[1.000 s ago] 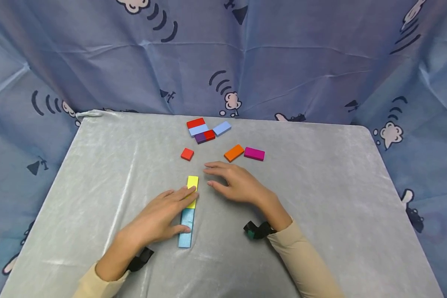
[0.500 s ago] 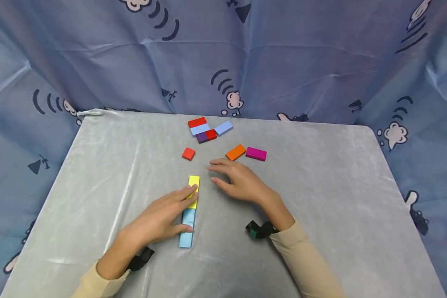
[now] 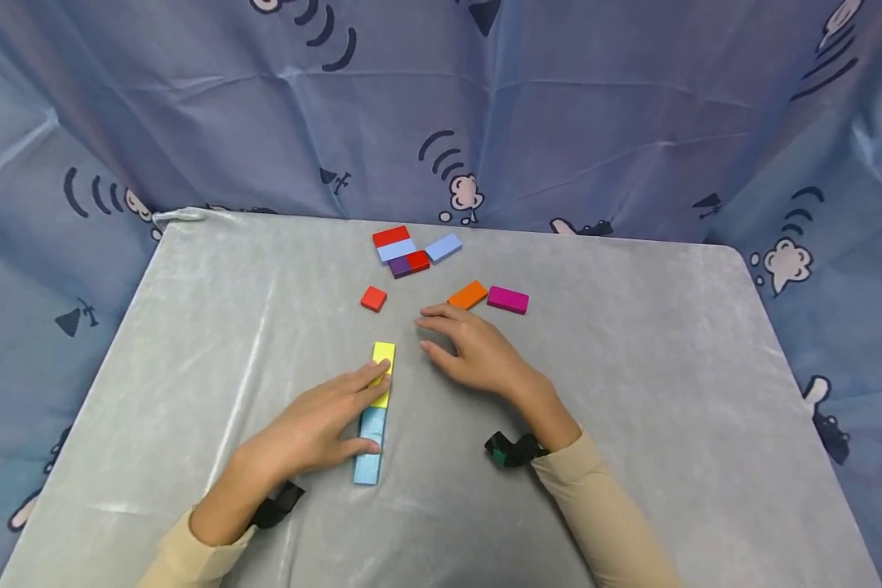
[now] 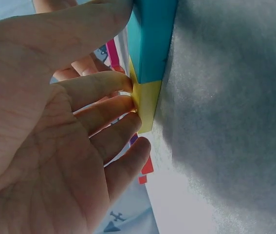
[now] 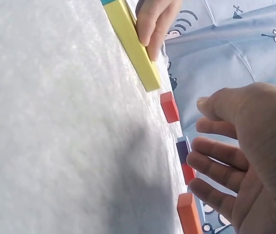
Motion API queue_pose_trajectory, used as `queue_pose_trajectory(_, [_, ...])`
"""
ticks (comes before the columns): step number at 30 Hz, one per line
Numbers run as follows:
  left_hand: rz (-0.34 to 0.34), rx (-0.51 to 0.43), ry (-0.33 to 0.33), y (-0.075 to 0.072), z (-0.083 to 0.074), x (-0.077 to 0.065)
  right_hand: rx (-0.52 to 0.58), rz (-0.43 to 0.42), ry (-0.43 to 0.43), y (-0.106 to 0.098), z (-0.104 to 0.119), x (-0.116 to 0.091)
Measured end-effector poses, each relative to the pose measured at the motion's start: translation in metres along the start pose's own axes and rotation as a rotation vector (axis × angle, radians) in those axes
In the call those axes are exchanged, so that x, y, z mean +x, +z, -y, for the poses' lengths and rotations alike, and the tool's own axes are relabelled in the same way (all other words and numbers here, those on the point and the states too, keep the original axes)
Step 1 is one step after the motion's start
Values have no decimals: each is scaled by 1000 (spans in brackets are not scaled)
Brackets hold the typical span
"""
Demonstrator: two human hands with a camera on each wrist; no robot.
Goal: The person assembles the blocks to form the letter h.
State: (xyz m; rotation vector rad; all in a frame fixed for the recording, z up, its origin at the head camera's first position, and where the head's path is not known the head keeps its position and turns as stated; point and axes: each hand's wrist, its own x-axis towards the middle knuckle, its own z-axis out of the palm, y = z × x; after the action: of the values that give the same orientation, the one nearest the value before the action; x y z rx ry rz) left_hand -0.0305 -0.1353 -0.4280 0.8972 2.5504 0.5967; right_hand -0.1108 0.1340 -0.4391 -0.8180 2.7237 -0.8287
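Observation:
My left hand [image 3: 312, 425] rests on a straight row of blocks, its fingertips touching the yellow block [image 3: 385, 352] and its thumb on the light blue block [image 3: 367, 470]. The two colours meet end to end, as the left wrist view also shows with the blue block [image 4: 159, 44] and the yellow block [image 4: 148, 105]. Part of the row is hidden under the fingers. My right hand [image 3: 478, 351] hovers over the cloth with loosely bent fingers and holds nothing. Just beyond its fingertips lies an orange block [image 3: 468, 295], with a magenta block [image 3: 508, 300] to the right.
A small red square block [image 3: 373, 299] lies behind the yellow end of the row. Farther back, red, pale blue and purple blocks [image 3: 399, 268] touch in a cluster, beside a separate pale blue block [image 3: 443, 247]. A patterned blue curtain [image 3: 595, 122] hangs behind the grey-covered table [image 3: 632, 367].
My right hand has drawn slightly right and away from the row. The left hand keeps its place on the blocks. The head view has shifted a little.

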Motion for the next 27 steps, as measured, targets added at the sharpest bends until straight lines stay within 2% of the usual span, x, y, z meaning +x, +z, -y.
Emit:
queue_pose_trajectory(9, [-4,-5,-6,-1,1,-2,-22,-48,33,-4,-3,1])
queue_pose_trajectory(18, [-4,-22,2,0,1,2,-85,-161,49,-9,-15,7])
queue_pose_trajectory(27, [-9,-19,6,0,0,2,-92,-170,89,-21,-26,21])
